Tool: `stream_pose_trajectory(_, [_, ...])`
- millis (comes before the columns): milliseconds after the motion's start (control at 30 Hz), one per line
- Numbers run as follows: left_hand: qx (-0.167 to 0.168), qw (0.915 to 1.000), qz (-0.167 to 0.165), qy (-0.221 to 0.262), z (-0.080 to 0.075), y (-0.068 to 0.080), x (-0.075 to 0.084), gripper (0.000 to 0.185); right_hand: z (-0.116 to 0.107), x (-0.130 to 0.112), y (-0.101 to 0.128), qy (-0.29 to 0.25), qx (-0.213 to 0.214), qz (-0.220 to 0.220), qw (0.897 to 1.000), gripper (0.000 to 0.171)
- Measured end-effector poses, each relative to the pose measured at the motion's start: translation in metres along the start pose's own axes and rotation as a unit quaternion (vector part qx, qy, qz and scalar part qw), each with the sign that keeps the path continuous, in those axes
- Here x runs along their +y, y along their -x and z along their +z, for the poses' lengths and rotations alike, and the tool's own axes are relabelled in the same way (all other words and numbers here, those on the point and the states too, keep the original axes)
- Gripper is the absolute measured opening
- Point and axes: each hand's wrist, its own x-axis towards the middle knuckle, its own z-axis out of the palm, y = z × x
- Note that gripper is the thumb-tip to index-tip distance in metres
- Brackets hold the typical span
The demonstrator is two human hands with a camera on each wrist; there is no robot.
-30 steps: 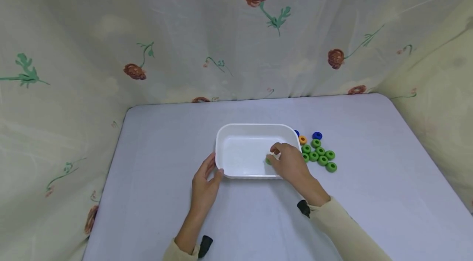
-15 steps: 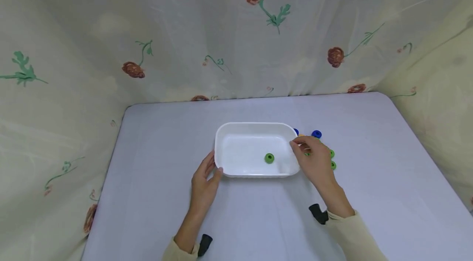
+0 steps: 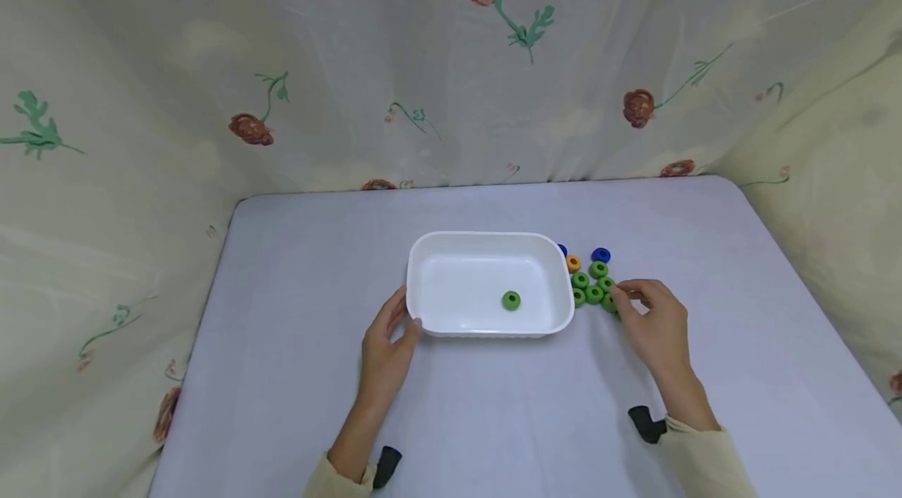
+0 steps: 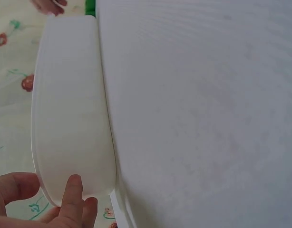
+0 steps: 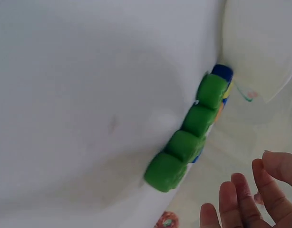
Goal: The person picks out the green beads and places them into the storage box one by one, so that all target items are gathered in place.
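Note:
A shallow white tray (image 3: 458, 279) stands mid-table with one round green bead (image 3: 511, 301), holed in the centre, on its floor. My left hand (image 3: 384, 357) holds the tray's near left corner; in the left wrist view a finger (image 4: 72, 194) lies on its outer wall and another reaches the rim. Just right of the tray, several green beads (image 3: 594, 294) lie close together, with an orange bead (image 3: 574, 263) and a blue bead (image 3: 601, 255) behind. My right hand (image 3: 658, 326) is at the right side of this cluster, covering part of it, its fingers apart and holding nothing in the right wrist view.
A pale cloth covers the table (image 3: 310, 263). Flower-printed curtains (image 3: 338, 122) hang along its back and sides. Another blue bead (image 3: 562, 249) sits partly hidden behind the tray's right rim. A dark wrist piece (image 3: 647, 424) sits at the right cuff.
My right hand has let go of the green bead inside the tray and moved right, out over the rim to the beads. My left hand has stayed at the tray's corner.

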Motion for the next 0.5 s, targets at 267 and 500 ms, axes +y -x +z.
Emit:
stream_pose_trajectory(267, [0.0,0.9999,0.0,0.012,0.0,0.0,0.0,0.056,-0.004,0.02,-0.001,0.035,-0.025,0.037,0.998,0.019])
stream_pose_trajectory(500, [0.004,1.0,-0.004,0.006,0.0,0.002,0.002,0.057,-0.006,0.031,0.001,0.047,-0.084,0.072,0.993,0.024])
